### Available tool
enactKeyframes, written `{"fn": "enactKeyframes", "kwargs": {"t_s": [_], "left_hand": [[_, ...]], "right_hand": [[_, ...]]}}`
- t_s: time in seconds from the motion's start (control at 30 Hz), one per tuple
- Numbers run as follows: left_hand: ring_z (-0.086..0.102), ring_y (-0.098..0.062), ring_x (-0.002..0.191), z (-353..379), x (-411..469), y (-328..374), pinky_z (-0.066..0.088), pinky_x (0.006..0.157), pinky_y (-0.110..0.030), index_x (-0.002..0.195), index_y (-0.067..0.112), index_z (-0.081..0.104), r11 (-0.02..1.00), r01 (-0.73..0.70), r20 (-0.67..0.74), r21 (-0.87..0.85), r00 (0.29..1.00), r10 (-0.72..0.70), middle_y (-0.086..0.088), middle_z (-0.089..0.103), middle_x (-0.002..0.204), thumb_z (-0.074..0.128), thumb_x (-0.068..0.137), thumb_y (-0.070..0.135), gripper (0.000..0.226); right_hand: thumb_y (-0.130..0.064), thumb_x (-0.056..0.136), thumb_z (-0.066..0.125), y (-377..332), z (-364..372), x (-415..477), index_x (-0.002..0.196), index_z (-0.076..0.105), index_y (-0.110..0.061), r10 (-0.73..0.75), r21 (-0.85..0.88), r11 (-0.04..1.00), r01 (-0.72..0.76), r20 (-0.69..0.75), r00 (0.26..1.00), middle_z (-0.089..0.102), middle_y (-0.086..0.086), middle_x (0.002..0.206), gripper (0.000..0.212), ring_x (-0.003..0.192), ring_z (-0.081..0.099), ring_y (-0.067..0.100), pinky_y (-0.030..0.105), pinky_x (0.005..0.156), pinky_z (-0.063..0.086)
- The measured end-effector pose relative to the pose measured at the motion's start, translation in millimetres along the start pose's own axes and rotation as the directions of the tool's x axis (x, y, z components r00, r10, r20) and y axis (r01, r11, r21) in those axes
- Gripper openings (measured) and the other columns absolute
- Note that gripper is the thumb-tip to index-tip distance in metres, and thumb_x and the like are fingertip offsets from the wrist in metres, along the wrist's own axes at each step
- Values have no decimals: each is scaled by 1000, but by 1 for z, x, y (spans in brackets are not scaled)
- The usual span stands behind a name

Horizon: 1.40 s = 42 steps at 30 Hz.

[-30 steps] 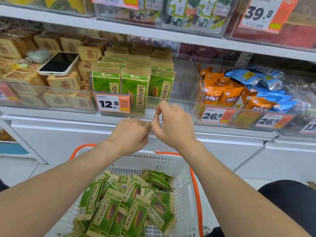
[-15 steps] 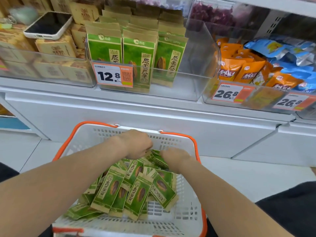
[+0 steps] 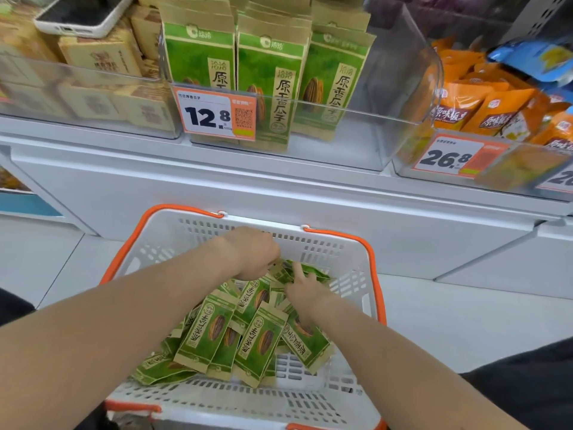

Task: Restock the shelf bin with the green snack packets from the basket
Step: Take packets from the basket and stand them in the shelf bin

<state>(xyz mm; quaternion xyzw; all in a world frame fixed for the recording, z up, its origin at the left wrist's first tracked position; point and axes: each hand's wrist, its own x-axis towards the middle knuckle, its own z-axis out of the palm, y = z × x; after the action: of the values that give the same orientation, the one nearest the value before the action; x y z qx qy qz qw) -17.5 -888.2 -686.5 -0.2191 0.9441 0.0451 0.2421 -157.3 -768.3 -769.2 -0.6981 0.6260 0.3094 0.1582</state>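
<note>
A white basket point(image 3: 347, 252) with orange handles sits below me, holding a loose heap of several green snack packets point(image 3: 210, 333). Both my hands are down inside it at the far end of the heap. My left hand point(image 3: 252, 254) is curled over the top edge of a green packet point(image 3: 280, 270). My right hand point(image 3: 302, 288) rests with fingers spread on the packets beside it, index finger pointing up. Above, the clear shelf bin point(image 3: 366, 128) holds upright rows of the same green packets point(image 3: 266, 76) on its left side; its right side is bare.
A 12.8 price tag point(image 3: 217, 114) hangs on the bin's front. To the left is a bin of tan boxes point(image 3: 102, 57) with a phone point(image 3: 83, 13) lying on top. To the right is a bin of orange and blue bags point(image 3: 490, 103). White cabinet fronts run beneath the shelf.
Both hands dropped from the shelf bin's front edge into the basket and now touch the packets at its far end. The view tilted downward and moved closer.
</note>
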Motion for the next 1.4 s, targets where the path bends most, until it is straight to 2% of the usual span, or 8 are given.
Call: {"fn": "enactKeyframes", "kwargs": {"t_s": [0.3, 0.53, 0.63, 0.87, 0.97, 1.07, 1.27, 1.4], "left_hand": [[66, -26, 90, -5, -3, 1, 60, 82, -44, 110, 16, 68, 999, 42, 58, -4, 997, -42, -4, 67, 103, 45, 101, 16, 25], [66, -26, 106, -11, -7, 2, 56, 89, -41, 132, 20, 63, 991, 59, 88, -123, 995, -49, -4, 68, 120, 46, 106, 21, 31], [65, -22, 103, -8, -9, 0, 57, 91, -38, 157, 17, 36, 929, 165, 144, -330, 982, -124, 2, 63, 116, 51, 106, 11, 53], [66, -23, 93, -20, -26, -14, 52, 74, -41, 143, 3, 32, 715, 314, 167, -625, 948, -270, -9, 62, 109, 45, 112, 30, 43], [73, -33, 105, -27, -34, -14, 63, 84, -49, 146, 7, 32, 447, 324, 178, -834, 924, -339, -19, 66, 123, 51, 108, 16, 43], [72, -26, 110, -40, -48, -7, 64, 78, -36, 156, 24, 25, 255, 252, 191, -933, 951, -241, -10, 66, 128, 63, 95, -1, 75], [63, -19, 123, -54, -71, 16, 54, 98, -34, 163, 41, 7, 224, 94, 60, -970, 987, -152, 3, 56, 144, 91, 82, 20, 119], [61, -33, 133, -54, -66, 23, 48, 116, -41, 145, 10, 51, 181, -167, -190, -969, 975, -118, -15, 67, 137, 78, 97, 23, 57]], "right_hand": [[-15, 94, 71, 1, 0, -6, 130, 64, -9, -87, -167, 984, 63, -142, 986, 30, 19, 150, 38, 133, 37, 43, 55, 111, 38], [5, 90, 67, 7, -25, -4, 114, 70, -11, 83, 337, 940, 53, -376, 923, 47, 7, 115, 29, 87, 66, 30, 46, 83, 60], [0, 93, 63, 11, -37, -4, 104, 77, -16, 250, 596, 798, 88, -461, 851, 56, 2, 112, 24, 93, 63, 23, 36, 82, 56], [1, 81, 80, 8, -64, -23, 86, 55, -21, 519, 951, 183, 248, -308, 797, 64, -2, 82, 34, 71, 61, 13, 26, 65, 50], [5, 77, 85, 2, -74, -33, 79, 54, -21, 590, 950, 38, 310, -272, 760, 62, -1, 77, 40, 69, 58, 13, 27, 70, 51], [2, 75, 88, 0, -83, -47, 81, 59, -19, 630, 938, -73, 340, -221, 745, 66, 1, 77, 37, 71, 64, 15, 32, 73, 57], [-7, 77, 90, 1, -105, -84, 92, 69, -10, 592, 881, -181, 438, -258, 764, 74, 3, 74, 26, 74, 74, 15, 32, 73, 62], [-7, 94, 75, 10, -119, -102, 106, 75, -9, 473, 813, -278, 511, -347, 810, 80, 10, 86, 12, 88, 78, 21, 40, 79, 64]]}}
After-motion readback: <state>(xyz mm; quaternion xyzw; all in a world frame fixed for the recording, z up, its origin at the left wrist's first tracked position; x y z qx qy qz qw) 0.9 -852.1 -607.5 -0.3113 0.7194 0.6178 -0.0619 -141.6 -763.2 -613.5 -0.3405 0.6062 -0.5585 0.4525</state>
